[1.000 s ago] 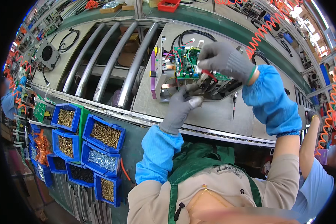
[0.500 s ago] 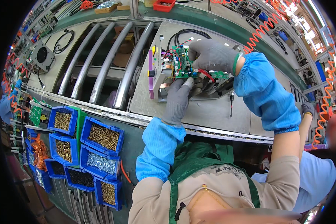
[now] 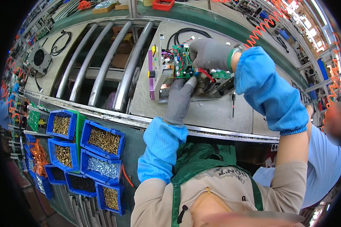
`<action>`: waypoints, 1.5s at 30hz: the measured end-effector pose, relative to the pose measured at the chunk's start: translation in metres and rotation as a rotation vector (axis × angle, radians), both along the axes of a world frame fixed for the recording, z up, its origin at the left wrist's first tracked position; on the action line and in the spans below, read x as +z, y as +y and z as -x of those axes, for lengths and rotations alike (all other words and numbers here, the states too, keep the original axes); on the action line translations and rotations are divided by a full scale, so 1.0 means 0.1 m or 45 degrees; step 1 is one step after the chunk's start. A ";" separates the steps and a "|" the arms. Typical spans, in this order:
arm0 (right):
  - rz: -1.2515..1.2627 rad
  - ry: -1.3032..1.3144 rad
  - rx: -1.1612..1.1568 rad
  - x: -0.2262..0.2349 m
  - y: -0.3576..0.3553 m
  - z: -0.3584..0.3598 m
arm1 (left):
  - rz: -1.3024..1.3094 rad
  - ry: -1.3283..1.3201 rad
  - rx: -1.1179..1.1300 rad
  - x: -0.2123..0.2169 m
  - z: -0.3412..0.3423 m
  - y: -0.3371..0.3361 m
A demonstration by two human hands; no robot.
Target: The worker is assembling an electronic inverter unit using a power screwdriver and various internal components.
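Observation:
An electronic unit with a grey and purple front panel (image 3: 152, 75) lies on the metal-topped bench. A green circuit board (image 3: 182, 65) with wires stands up inside it. My left hand (image 3: 179, 100), in a grey glove, is closed with its fingertips at the board's lower edge. My right hand (image 3: 210, 53), also gloved, is curled over the board's right side. Its fingertips are hidden, so whatever they hold does not show. Red wires (image 3: 206, 74) run below that hand. A thin dark tool like a screwdriver (image 3: 233, 106) lies in front of the unit.
Steel rollers (image 3: 102, 64) are left of the unit. Blue bins (image 3: 102, 140) of screws and small parts stand at the lower left. A black cable (image 3: 189, 32) lies behind the unit, and an orange coiled hose (image 3: 267, 24) hangs beyond. Another person (image 3: 322, 166) is at the right.
My right hand has shifted slightly left and stays curled at the board. The left hand keeps its place at the lower edge. The whole view has moved a little.

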State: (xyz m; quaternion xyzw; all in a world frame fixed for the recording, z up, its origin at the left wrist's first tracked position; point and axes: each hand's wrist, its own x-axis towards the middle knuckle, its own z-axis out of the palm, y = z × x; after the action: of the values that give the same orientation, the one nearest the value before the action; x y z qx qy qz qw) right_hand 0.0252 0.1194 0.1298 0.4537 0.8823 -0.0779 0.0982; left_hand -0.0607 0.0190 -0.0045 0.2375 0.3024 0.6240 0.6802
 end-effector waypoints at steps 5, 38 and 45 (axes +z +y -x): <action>-0.023 0.222 0.013 0.03 -0.10 -0.07 | -0.011 0.063 -0.077 -0.02 0.05 0.03; 0.466 0.336 -0.500 0.11 -0.02 -0.04 | 0.128 -0.080 0.222 -0.04 -0.16 0.25; 0.238 -0.415 0.026 0.21 0.19 0.13 | 0.122 0.058 0.372 0.04 -0.22 0.26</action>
State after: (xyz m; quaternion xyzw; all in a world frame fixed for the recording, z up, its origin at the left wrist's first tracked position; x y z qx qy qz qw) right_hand 0.0126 0.1385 0.1506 0.4401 0.8483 -0.0838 0.2822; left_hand -0.0386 0.0449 -0.0001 0.1722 0.3785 0.6956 0.5859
